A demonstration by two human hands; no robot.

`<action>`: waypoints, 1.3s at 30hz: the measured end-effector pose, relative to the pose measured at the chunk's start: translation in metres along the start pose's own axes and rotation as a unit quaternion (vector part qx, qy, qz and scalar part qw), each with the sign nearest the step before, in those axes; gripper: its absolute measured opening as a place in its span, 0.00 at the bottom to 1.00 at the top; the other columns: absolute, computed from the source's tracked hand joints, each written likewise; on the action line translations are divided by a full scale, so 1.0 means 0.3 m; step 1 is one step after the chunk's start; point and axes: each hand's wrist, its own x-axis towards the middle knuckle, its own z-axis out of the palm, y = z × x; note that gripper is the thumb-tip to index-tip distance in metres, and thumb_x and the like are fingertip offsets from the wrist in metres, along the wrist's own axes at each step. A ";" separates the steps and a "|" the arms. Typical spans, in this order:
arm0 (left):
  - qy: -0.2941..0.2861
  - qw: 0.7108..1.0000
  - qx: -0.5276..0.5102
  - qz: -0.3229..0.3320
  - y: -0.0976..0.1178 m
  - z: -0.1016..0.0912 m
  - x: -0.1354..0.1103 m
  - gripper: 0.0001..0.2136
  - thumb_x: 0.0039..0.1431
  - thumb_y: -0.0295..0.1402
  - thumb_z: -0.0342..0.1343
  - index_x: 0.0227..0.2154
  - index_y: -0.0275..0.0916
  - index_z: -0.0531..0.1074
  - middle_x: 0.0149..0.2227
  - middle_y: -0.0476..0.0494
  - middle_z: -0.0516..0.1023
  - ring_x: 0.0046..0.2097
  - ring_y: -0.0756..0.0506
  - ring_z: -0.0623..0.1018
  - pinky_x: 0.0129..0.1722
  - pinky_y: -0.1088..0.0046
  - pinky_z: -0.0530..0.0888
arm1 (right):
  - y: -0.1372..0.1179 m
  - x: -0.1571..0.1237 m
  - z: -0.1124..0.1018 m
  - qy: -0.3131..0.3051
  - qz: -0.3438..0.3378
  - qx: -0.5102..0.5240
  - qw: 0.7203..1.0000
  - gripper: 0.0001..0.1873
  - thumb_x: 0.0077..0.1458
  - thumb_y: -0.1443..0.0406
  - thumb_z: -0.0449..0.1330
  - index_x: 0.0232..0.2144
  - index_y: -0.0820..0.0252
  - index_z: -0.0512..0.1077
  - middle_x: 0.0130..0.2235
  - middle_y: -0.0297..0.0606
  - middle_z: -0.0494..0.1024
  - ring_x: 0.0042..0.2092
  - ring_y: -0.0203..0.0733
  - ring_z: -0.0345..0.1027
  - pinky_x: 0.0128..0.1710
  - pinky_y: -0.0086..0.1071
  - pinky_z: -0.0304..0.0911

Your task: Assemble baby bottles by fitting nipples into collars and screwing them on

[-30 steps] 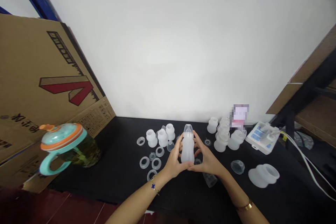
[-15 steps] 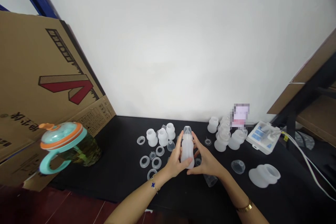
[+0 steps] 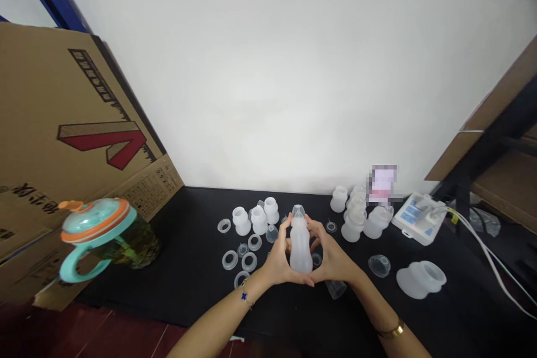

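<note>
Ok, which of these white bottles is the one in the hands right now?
The slim bottle in the middle, upright with a clear cap, clasped between the left hand and right hand. The squat bottles behind it stand untouched on the black table.

Even, bright light washes out the white wall (image 3: pixel 272 67), while the black table (image 3: pixel 188 274) below is dim and swallows most shadows. The pale bottle (image 3: pixel 300 243) looks soft and low in contrast. Wide-angle distortion bends the cardboard box (image 3: pixel 62 123) and shelf (image 3: pixel 495 140) at the edges, and the mug (image 3: pixel 104 235) there is slightly blurred.
</note>
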 end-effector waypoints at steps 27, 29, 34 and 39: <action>0.006 1.000 0.019 0.002 -0.003 0.012 -0.013 0.68 0.39 0.38 0.76 0.71 0.44 0.26 0.51 0.33 0.79 0.41 0.33 0.82 0.38 0.58 0.80 | 0.009 -0.005 0.004 -0.005 -0.017 0.028 0.999 0.65 0.37 0.55 0.78 0.69 0.46 0.45 0.59 0.47 0.61 0.51 0.53 0.66 0.40 0.40 0.69; 0.007 1.000 0.024 0.002 0.000 0.012 -0.013 0.68 0.40 0.39 0.75 0.71 0.44 0.26 0.51 0.35 0.79 0.41 0.34 0.82 0.38 0.58 0.80 | 0.007 -0.005 0.004 -0.006 -0.016 0.029 0.999 0.64 0.38 0.56 0.78 0.69 0.47 0.45 0.58 0.47 0.61 0.51 0.53 0.66 0.40 0.40 0.69; 0.015 0.999 0.038 0.006 0.004 0.016 -0.012 0.66 0.40 0.40 0.75 0.71 0.40 0.29 0.49 0.32 0.80 0.39 0.35 0.82 0.36 0.57 0.80 | 0.007 -0.005 0.002 -0.013 -0.013 0.030 0.999 0.64 0.38 0.55 0.77 0.69 0.48 0.44 0.59 0.47 0.61 0.52 0.53 0.66 0.41 0.40 0.70; 0.013 0.999 0.031 0.006 0.002 0.016 -0.009 0.65 0.39 0.40 0.76 0.71 0.40 0.32 0.49 0.31 0.80 0.40 0.34 0.82 0.37 0.56 0.80 | 0.019 -0.006 0.003 -0.011 -0.016 0.024 1.000 0.64 0.38 0.56 0.77 0.69 0.48 0.45 0.57 0.47 0.63 0.52 0.54 0.65 0.40 0.39 0.70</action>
